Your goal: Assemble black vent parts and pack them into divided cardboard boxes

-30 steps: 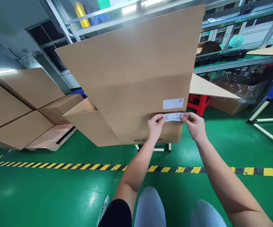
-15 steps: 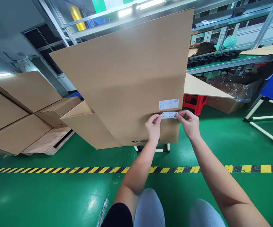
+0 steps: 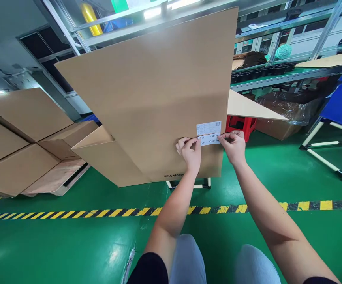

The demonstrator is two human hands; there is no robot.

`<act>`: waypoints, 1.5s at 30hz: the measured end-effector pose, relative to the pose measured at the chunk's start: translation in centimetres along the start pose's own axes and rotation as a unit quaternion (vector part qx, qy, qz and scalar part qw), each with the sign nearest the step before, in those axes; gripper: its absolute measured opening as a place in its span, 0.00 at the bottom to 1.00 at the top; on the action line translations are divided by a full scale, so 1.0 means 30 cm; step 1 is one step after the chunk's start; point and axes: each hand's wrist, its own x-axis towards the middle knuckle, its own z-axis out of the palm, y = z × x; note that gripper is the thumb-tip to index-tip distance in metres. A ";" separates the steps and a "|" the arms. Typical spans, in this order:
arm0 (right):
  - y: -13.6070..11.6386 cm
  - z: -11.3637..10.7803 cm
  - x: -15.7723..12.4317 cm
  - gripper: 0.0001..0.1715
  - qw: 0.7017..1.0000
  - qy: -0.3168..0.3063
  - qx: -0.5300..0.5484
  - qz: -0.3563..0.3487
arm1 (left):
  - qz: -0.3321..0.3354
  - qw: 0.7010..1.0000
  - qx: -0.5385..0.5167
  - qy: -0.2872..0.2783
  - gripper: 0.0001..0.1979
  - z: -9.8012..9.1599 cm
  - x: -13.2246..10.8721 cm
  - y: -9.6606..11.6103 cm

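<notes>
A big cardboard box (image 3: 159,90) with raised flaps stands in front of me on a low frame. Near its lower right a white printed label (image 3: 209,128) with a square code is stuck on. Just below lies a second white label, the weight label (image 3: 209,139), with printed numbers, against the cardboard and almost touching the upper one. My left hand (image 3: 190,152) pinches its left end, and my right hand (image 3: 233,146) pinches its right end. Whether its whole back touches the box I cannot tell.
Several large cartons (image 3: 8,134) stand on a wooden pallet (image 3: 54,177) at left. A red stool (image 3: 242,125) is behind the box. Blue crates (image 3: 341,100) rest on a white tube frame (image 3: 327,157) at right. Yellow-black tape (image 3: 94,213) crosses the green floor.
Both hands have brought the weight label up to just under the upper label. More of its print shows now, and the view has shifted slightly.
</notes>
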 end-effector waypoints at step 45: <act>-0.041 -0.041 -0.027 0.26 0.999 0.044 0.020 -0.017 | -0.008 0.972 -0.205 -0.118 0.11 -0.018 -0.010 -0.036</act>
